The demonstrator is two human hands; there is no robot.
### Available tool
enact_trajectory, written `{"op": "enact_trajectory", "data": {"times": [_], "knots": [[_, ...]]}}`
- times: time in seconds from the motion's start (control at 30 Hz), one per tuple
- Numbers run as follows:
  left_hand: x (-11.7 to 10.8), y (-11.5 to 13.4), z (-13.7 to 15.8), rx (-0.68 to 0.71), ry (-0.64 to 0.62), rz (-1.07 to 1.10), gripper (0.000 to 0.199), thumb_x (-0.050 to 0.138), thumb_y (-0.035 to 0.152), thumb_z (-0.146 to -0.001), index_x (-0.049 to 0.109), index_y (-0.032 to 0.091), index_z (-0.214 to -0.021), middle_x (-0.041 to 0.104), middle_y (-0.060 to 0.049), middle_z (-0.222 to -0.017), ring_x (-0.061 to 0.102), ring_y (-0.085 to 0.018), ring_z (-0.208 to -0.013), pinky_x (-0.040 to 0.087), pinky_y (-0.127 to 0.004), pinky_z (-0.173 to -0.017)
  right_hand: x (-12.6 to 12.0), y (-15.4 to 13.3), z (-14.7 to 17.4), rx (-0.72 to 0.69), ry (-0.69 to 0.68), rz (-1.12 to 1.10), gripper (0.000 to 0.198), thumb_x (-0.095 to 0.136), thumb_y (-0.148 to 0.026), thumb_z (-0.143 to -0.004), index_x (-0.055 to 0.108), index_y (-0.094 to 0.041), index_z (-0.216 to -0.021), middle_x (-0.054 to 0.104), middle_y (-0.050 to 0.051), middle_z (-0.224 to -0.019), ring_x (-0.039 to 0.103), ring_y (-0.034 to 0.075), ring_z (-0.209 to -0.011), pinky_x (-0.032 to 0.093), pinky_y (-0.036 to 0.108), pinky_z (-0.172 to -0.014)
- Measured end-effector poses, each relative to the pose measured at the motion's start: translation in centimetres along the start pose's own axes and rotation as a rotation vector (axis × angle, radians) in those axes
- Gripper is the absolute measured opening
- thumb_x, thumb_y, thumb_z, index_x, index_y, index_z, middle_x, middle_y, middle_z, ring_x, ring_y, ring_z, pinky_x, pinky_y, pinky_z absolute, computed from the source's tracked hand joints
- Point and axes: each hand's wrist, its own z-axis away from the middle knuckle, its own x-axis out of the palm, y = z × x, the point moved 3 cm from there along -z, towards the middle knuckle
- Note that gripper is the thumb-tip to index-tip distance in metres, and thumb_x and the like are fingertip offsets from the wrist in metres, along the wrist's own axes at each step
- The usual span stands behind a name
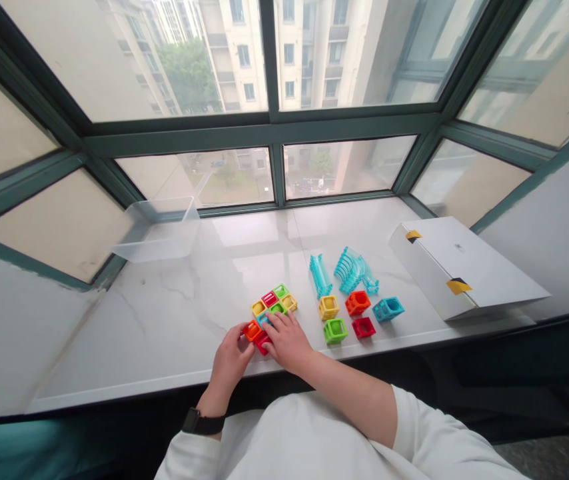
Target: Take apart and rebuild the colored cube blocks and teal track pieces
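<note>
A flat cluster of colored toy cube blocks [274,300], in yellow, green, red, blue and orange, lies near the front edge of the white sill. At its left front corner, my left hand [232,357] has thumb and fingers closed on an orange cube block [252,331]. My right hand [290,343] grips the cluster from the right, its fingers over the blue cube [263,319] and its thumb by a red cube [263,343]. My fingers partly cover the blue and red cubes.
Right of the cluster stand loose cubes: yellow [329,307], green [335,331], orange [357,303], red [363,327] and blue [388,309]. Behind them lie clear turquoise track pieces [320,275]. A white box [464,267] is at the right, a clear plastic bin [164,250] at the back left.
</note>
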Motion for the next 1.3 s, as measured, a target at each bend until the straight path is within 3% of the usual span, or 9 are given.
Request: {"op": "enact_trajectory", "data": {"times": [0.17, 0.33, 0.53, 0.7, 0.8, 0.9, 1.0, 1.17, 1.3], "knots": [[-1.9, -0.6, -0.3, -0.129, 0.136, 0.033, 0.046, 0.069, 0.040, -0.081, 0.064, 0.023, -0.124, 0.071, -0.010, -0.122, 0.072, -0.029, -0.105, 0.060, -0.050, -0.098, -0.2, -0.1, 0.1, 0.000, -0.008, 0.000, 0.060, 0.062, -0.046, -0.102, 0.052, -0.022, -0.156, 0.043, 0.012, -0.168, 0.039, 0.034, -0.154, 0.020, 0.059, -0.131], [-3.5, -0.7, -0.3, -0.303, 0.176, 0.313, 0.052, 0.074, 0.044, -0.082, 0.062, 0.023, -0.128, 0.071, -0.013, -0.133, 0.074, -0.028, -0.111, 0.061, -0.049, -0.099, -0.4, -0.3, 0.2, 0.009, -0.005, -0.010, 0.059, 0.060, -0.046, -0.103, 0.052, -0.022, -0.156, 0.042, 0.011, -0.169, 0.039, 0.034, -0.154, 0.020, 0.060, -0.131], [-3.6, 3.0, -0.6, -0.154, 0.208, 0.602, 0.058, 0.080, 0.048, -0.082, 0.060, 0.021, -0.129, 0.071, -0.015, -0.135, 0.072, -0.029, -0.120, 0.061, -0.048, -0.102, -1.7, -0.4, -0.1, -0.006, -0.005, -0.064, 0.057, 0.063, -0.042, -0.102, 0.054, -0.019, -0.154, 0.047, 0.014, -0.165, 0.042, 0.037, -0.152, 0.021, 0.063, -0.130], [-3.1, 6.1, -1.0, -0.051, 0.166, 0.643, 0.056, 0.078, 0.044, -0.085, 0.059, 0.022, -0.133, 0.069, -0.014, -0.138, 0.070, -0.030, -0.125, 0.059, -0.049, -0.107, -6.5, -0.4, 0.5, -0.009, 0.247, -0.340, 0.055, 0.063, -0.029, -0.100, 0.052, -0.021, -0.154, 0.060, 0.015, -0.152, 0.054, 0.030, -0.142, 0.043, 0.052, -0.122], [-2.8, 8.0, -1.2, 0.007, 0.145, 0.641, 0.053, 0.077, 0.042, -0.087, 0.061, 0.023, -0.133, 0.068, -0.013, -0.139, 0.068, -0.030, -0.128, 0.057, -0.049, -0.111, -10.0, -0.5, 1.7, -0.062, 0.389, -0.511, 0.047, 0.060, -0.026, -0.102, 0.055, -0.026, -0.149, 0.063, 0.011, -0.146, 0.057, 0.025, -0.138, 0.047, 0.045, -0.120], [-2.2, 10.1, -1.3, 0.046, 0.086, 0.701, 0.049, 0.078, 0.040, -0.087, 0.062, 0.024, -0.131, 0.067, -0.013, -0.140, 0.068, -0.031, -0.128, 0.058, -0.049, -0.110, -12.5, -0.6, 3.1, -0.091, 0.448, -0.566, 0.036, 0.059, -0.027, -0.104, 0.063, -0.029, -0.139, 0.066, 0.009, -0.139, 0.061, 0.023, -0.133, 0.051, 0.042, -0.116], [-1.5, 12.4, -1.1, 0.070, -0.005, 0.784, 0.048, 0.078, 0.039, -0.088, 0.061, 0.026, -0.131, 0.067, -0.013, -0.141, 0.068, -0.032, -0.129, 0.060, -0.050, -0.108, -14.0, -0.4, 4.2, -0.105, 0.483, -0.570, 0.028, 0.060, -0.026, -0.104, 0.070, -0.029, -0.130, 0.069, 0.008, -0.130, 0.066, 0.022, -0.124, 0.055, 0.039, -0.110], [0.1, 15.2, -1.0, 0.102, -0.102, 0.802, 0.048, 0.077, 0.045, -0.090, 0.059, 0.029, -0.131, 0.053, -0.013, -0.157, 0.065, -0.034, -0.134, 0.060, -0.049, -0.107, -15.5, 0.6, 5.8, -0.095, 0.542, -0.525, 0.020, 0.060, -0.026, -0.105, 0.077, -0.029, -0.116, 0.074, 0.007, -0.116, 0.072, 0.021, -0.111, 0.061, 0.038, -0.099], [2.0, 15.8, -1.0, 0.059, -0.211, 0.842, 0.056, 0.080, 0.046, -0.088, 0.058, 0.028, -0.136, 0.067, -0.014, -0.141, 0.070, -0.032, -0.125, 0.061, -0.049, -0.104, -16.5, 1.7, 7.0, -0.070, 0.624, -0.496, 0.021, 0.061, -0.023, -0.105, 0.077, -0.029, -0.115, 0.073, 0.007, -0.114, 0.072, 0.021, -0.108, 0.061, 0.037, -0.097]]}}
